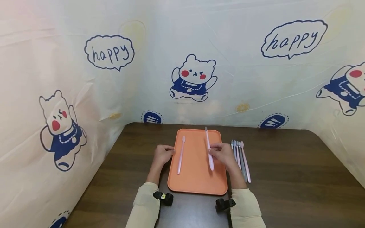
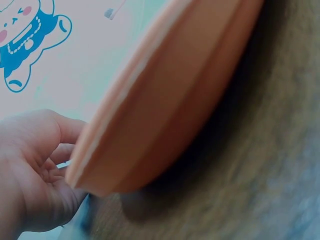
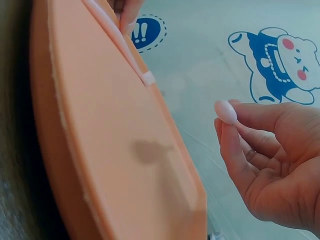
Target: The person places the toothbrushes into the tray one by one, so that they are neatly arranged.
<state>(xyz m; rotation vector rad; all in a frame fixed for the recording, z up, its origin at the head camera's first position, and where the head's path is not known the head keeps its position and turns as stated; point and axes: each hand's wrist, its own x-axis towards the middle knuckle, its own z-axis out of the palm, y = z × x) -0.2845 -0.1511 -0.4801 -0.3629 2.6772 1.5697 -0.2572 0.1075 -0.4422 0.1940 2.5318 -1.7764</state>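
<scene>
In the head view an orange tray (image 1: pixel 196 185) lies on the table, with a pink toothbrush (image 1: pixel 181 155) on its left half, bristle end away from me. My left hand (image 1: pixel 163 154) grips the tray's left rim; the left wrist view shows its thumb and fingers (image 2: pixel 75 132) at that edge. Between thumb and fingertips my right hand (image 1: pixel 223 154) pinches a second pale pink toothbrush (image 1: pixel 211 161). This brush is raised over the tray's right half, head pointing away. In the right wrist view its rounded handle end (image 3: pixel 226 112) stands clear of the tray.
Right of the tray, several toothbrushes (image 1: pixel 245 163) in pink and grey-blue lie side by side, partly behind my right forearm. The dark wooden table (image 1: pixel 285 171) extends on both sides. A printed curtain (image 1: pixel 239 82) closes off the back and sides.
</scene>
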